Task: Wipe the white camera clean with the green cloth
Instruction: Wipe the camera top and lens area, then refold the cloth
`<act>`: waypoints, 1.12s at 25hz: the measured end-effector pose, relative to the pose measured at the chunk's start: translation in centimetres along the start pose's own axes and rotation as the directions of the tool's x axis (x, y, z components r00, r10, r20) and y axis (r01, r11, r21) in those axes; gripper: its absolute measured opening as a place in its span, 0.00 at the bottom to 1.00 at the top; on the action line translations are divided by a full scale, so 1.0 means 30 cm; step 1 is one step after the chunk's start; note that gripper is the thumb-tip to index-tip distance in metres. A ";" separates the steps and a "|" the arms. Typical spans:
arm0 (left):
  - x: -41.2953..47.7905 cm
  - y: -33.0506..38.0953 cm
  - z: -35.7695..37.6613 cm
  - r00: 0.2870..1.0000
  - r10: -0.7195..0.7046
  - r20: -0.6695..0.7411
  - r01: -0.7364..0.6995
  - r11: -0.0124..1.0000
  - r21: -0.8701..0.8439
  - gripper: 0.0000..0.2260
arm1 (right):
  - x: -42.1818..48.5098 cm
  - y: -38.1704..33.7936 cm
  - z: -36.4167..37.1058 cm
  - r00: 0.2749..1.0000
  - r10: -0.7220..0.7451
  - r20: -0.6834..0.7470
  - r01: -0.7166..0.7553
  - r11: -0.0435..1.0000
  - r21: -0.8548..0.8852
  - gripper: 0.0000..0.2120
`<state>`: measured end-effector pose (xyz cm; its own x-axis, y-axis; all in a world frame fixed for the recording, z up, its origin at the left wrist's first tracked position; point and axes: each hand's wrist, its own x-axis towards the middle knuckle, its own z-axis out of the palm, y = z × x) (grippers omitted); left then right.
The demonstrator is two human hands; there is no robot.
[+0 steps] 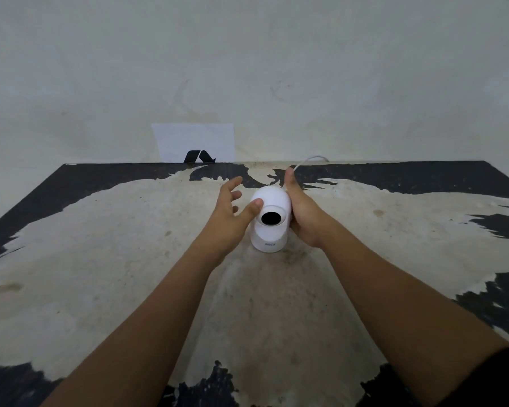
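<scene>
Camera: the white camera (271, 223) stands upright mid-table (100, 245), lens toward you.
Right hand: your right hand (301, 212) cups its side, probably to steady it; how firmly, you cannot tell.
Left hand: your left hand (232, 207) is spread, empty, thumb touching the dome.
Cloth: no green cloth in view.
Cable: a white cable (309, 160) trails behind.

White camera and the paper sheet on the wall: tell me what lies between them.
In the head view, only bare worn tabletop lies between the white camera and the paper sheet; the left hand's fingers reach into that stretch.
</scene>
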<state>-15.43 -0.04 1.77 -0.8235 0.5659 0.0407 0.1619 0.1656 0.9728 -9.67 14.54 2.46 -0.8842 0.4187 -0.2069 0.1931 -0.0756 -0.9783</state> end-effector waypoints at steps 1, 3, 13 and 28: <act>0.000 0.000 0.001 1.000 -0.001 0.002 0.001 1.000 -0.006 0.27 | -0.005 0.012 0.002 1.000 -0.007 0.004 0.007 1.000 0.014 0.43; -0.004 0.001 0.002 1.000 -0.012 0.000 0.012 1.000 -0.011 0.27 | -0.020 0.008 0.007 0.999 -0.036 0.006 0.035 0.999 0.026 0.48; -0.029 0.018 0.020 0.999 -0.032 -0.044 0.031 0.999 -0.018 0.23 | -0.172 0.053 -0.058 0.935 -0.341 -0.099 0.325 0.934 -0.150 0.18; -0.425 0.130 0.203 0.982 0.188 -0.032 -0.190 0.978 -0.084 0.09 | -0.545 0.078 -0.035 0.884 -0.406 -0.233 0.405 0.913 -0.054 0.10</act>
<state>-0.98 -1.70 3.66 -0.7952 0.5610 0.2302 0.2691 -0.0137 0.9630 5.69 8.48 3.56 -0.7607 0.6117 0.2173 -0.1586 0.1496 -0.9760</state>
